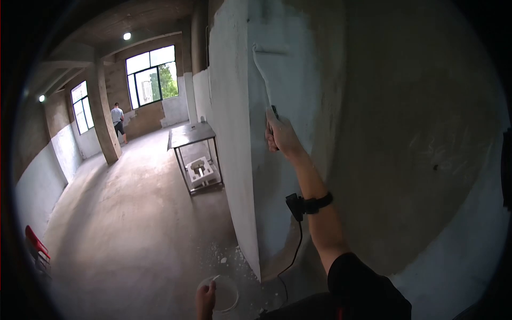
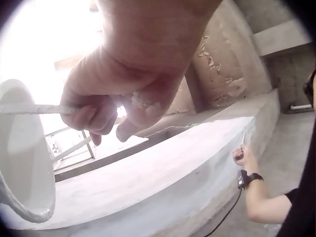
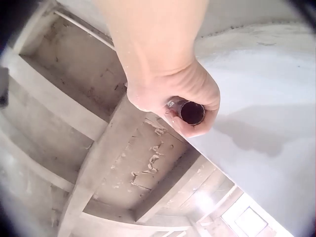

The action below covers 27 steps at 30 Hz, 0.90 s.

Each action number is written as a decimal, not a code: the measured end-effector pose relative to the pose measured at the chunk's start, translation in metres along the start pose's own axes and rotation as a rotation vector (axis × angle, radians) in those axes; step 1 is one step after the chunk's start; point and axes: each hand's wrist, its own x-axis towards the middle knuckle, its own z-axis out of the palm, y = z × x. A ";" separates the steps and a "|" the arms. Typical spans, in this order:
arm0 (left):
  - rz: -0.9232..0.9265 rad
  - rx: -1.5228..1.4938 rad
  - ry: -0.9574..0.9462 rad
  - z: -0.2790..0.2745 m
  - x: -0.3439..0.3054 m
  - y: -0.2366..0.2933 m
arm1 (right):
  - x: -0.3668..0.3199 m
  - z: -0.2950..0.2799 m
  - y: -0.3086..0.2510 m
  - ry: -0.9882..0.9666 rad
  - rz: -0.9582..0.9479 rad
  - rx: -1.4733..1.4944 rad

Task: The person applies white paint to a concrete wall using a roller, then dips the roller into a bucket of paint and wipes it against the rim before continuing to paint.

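My right hand (image 1: 281, 133) grips the handle of a paint roller (image 1: 260, 68), its white roller head raised against the upper part of the wall (image 1: 282, 176). In the right wrist view, the hollow handle end (image 3: 192, 112) shows inside the curled fingers. Low in the head view, my left hand (image 1: 206, 300) holds up a white bucket (image 1: 237, 298). The left wrist view shows its fingers curled round the bucket's thin white handle (image 2: 37, 109), with the bucket's rim off to one side. White smears mark that hand.
A metal table (image 1: 191, 134) with a white moulded piece (image 1: 201, 169) on its lower shelf stands beyond the wall corner. Another person (image 1: 118, 120) is far back near a pillar (image 1: 101, 112). A red chair (image 1: 36, 242) sits at left. White splatters dot the floor (image 1: 133, 224).
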 end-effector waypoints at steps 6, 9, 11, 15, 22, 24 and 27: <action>0.044 -0.006 -0.034 -0.001 -0.037 0.028 | -0.065 -0.004 0.073 0.033 0.113 0.049; 0.044 0.016 -0.069 0.000 -0.045 0.038 | -0.088 -0.011 0.124 0.046 0.202 -0.007; -0.070 -0.032 -0.141 -0.004 -0.054 0.049 | -0.108 -0.011 0.167 0.112 0.099 -0.158; -0.097 0.010 -0.071 0.003 -0.055 0.045 | -0.160 -0.007 0.219 0.129 0.094 -0.284; -0.120 0.011 -0.073 0.009 -0.054 0.040 | -0.229 -0.010 0.308 0.110 0.278 -0.405; -0.120 0.044 -0.096 0.009 -0.056 0.042 | -0.247 -0.010 0.317 0.083 0.368 -0.412; -0.164 -0.005 -0.079 0.011 -0.063 0.044 | -0.274 -0.017 0.368 0.045 0.468 -0.365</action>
